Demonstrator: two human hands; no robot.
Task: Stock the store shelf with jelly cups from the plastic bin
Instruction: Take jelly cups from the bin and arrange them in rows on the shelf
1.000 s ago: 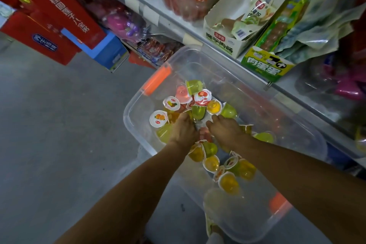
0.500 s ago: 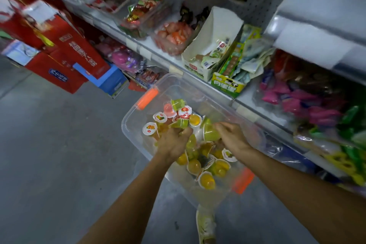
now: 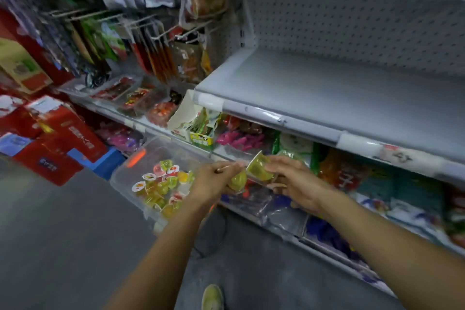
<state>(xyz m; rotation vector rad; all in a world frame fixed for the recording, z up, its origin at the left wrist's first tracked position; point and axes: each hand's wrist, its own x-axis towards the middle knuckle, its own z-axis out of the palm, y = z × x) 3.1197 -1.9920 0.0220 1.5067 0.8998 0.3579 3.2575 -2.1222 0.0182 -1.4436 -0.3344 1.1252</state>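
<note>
cups | we grip a green cup (image 3: 259, 170) in the right hand (image 3: 294, 184) and a yellow cup (image 3: 237, 180) in the left hand (image 3: 214, 181), fingers curled round each, mid-frame | more cups (image 3: 161, 184) lie in the bin (image 3: 156, 151), left of centre | step, we judge: carrying to the shelf (image 3: 314, 93) | next: lift up-right, set both upright

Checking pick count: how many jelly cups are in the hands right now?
2: a yellow cup in the left hand, a green cup in the right hand; others may be hidden.
</note>
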